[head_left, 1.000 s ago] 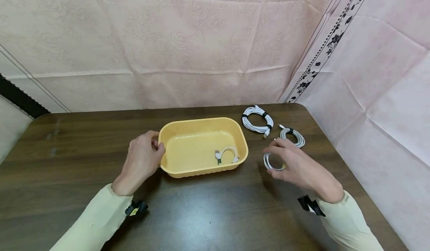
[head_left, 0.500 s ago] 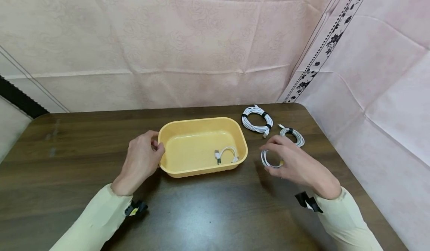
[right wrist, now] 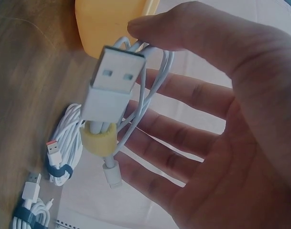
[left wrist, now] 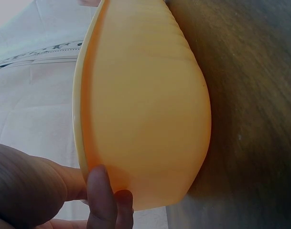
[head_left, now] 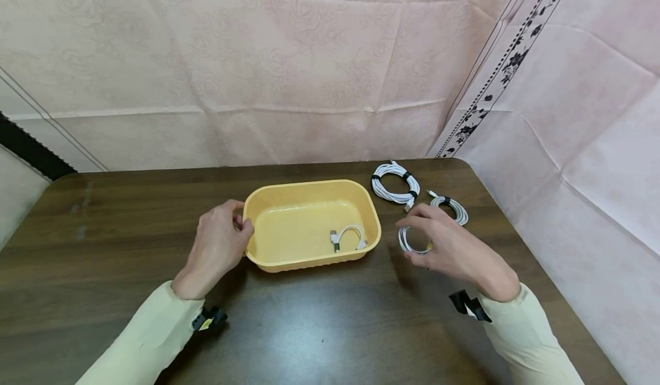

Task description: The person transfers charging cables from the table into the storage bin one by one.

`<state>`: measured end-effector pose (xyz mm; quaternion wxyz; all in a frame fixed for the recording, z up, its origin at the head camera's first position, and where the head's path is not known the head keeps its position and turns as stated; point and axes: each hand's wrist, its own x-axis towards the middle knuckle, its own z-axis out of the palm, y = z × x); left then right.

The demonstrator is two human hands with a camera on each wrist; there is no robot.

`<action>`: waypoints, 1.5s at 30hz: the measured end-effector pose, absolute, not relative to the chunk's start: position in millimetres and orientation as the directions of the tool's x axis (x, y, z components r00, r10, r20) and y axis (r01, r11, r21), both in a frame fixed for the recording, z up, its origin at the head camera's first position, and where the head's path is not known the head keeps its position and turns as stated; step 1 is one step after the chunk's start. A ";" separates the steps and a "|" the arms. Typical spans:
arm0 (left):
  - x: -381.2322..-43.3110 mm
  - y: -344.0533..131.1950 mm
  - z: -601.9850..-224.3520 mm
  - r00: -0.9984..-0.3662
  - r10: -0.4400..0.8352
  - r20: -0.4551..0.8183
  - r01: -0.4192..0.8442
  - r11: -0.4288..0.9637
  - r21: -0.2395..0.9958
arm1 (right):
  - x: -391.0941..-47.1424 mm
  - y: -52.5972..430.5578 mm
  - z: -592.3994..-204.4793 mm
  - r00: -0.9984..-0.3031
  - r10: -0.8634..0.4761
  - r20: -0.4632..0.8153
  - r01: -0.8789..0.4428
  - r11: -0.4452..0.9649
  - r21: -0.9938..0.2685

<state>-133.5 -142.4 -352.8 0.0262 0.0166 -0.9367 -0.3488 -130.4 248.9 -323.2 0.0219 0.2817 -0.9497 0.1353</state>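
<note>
My left hand (head_left: 222, 242) pinches the left rim of a yellow plastic tray (head_left: 289, 259), thumb and fingers on either side of its wall in the left wrist view. Inside the tray's right end lies a short white USB cable (head_left: 349, 228). Over to the right, my right hand (head_left: 454, 247) holds a coiled white USB cable (head_left: 404, 242) between thumb and fingers. The right wrist view shows its USB plug (right wrist: 114, 78), a yellow band (right wrist: 100, 138) round the coil and a small connector (right wrist: 112, 174) below.
Behind my right hand, a large white cable coil (head_left: 384, 193) with black straps and a smaller strapped coil (head_left: 459, 210) lie on the brown table (head_left: 309, 327). Pale patterned cloth (head_left: 309, 75) hangs along the table's back and right edges.
My right hand has shifted slightly left and away from me, carrying the coiled cable nearer the tray. The left hand and the tray stay where they were.
</note>
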 end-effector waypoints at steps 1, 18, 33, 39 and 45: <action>-133.6 -142.5 -352.8 -0.998 -0.049 0.039 -0.012 0.757 0.654 | -131.1 248.6 -323.3 -0.841 -0.528 0.115 -0.539 0.806 -0.245; -133.8 -141.9 -352.6 -0.998 -0.047 0.032 -0.014 0.750 0.661 | -136.7 244.5 -322.8 -0.843 -0.528 0.103 -0.535 0.806 -0.254; -132.7 -143.3 -354.4 -0.997 -0.033 0.063 0.017 0.754 0.656 | -140.3 240.7 -319.9 -0.847 -0.521 0.102 -0.529 0.808 -0.259; -132.4 -143.3 -354.6 -0.998 -0.034 0.056 0.011 0.753 0.658 | -141.7 238.0 -318.7 -0.851 -0.515 0.098 -0.522 0.811 -0.266; -133.3 -143.0 -353.9 -0.998 -0.038 0.053 0.006 0.754 0.656 | -143.1 235.2 -317.6 -0.857 -0.508 0.090 -0.511 0.815 -0.272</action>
